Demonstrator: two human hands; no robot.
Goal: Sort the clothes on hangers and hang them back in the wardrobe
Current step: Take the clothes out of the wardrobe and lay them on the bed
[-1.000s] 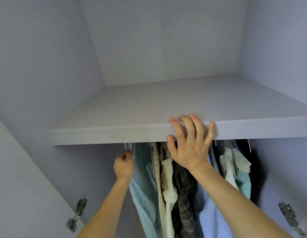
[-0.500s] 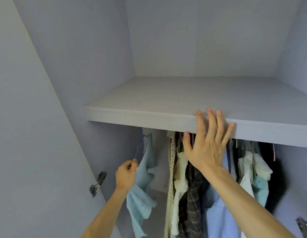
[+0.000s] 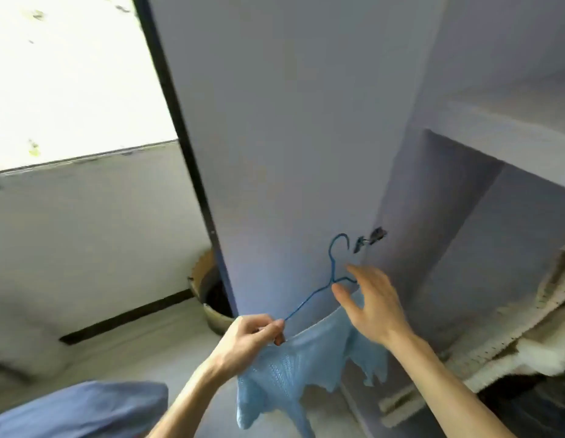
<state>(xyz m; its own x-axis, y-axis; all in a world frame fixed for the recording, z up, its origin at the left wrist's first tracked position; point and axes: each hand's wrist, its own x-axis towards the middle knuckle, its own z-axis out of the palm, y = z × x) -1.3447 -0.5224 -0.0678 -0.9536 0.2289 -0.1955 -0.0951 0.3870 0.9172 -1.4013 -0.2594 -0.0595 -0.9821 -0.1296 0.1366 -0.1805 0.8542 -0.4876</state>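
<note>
Blue hanger (image 3: pixel 309 300) tip pinched in left grip (image 3: pixel 249 338), hook up-right

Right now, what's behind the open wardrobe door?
A round tub stands on the floor there, its right side hidden by the door. Its inside is dark, so the contents cannot be told.

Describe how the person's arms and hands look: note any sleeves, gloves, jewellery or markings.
The left forearm and right forearm are bare up to the frame edge, no sleeves in view. The left hand and right hand wear no gloves. No ring, watch, bracelet or marking shows on the fingers or wrists, though the picture is slightly blurred.
</note>
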